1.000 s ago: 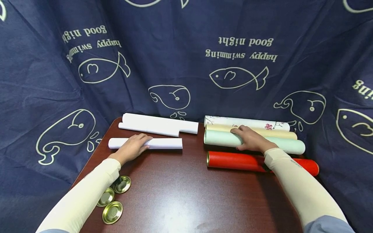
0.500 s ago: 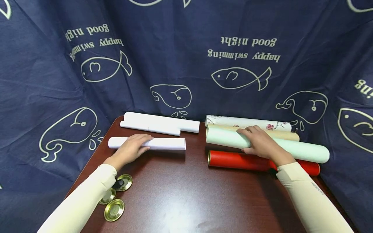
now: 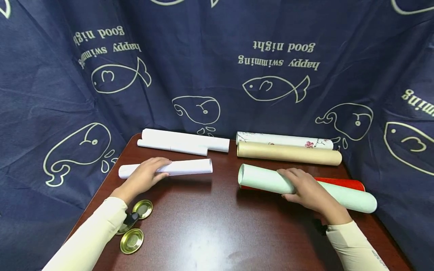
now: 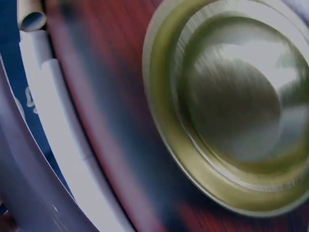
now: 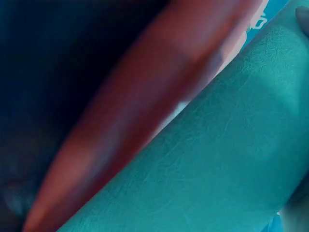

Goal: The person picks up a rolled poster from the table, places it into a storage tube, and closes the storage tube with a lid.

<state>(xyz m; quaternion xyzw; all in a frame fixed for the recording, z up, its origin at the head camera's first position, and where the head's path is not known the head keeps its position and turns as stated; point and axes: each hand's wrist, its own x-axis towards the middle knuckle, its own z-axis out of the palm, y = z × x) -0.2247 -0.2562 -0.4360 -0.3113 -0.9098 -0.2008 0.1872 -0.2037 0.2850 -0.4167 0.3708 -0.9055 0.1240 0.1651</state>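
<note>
Gripping the pale green tube (image 3: pixel 339 195) with our right hand (image 3: pixel 306 190) above the red tube (image 3: pixel 342 183); our left hand (image 3: pixel 142 177) apparently curls round a white paper roll (image 3: pixel 190 166).

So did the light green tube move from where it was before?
Yes. The right hand has pulled the light green tube toward the person, away from the tan tube, so it now lies over the red tube.

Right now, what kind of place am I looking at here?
Probably a staged tabletop workspace rather than a lived-in room: a dark wooden table closed in on three sides by a navy fish-print cloth, with paper rolls, coloured tubes and gold metal caps laid out.
</note>
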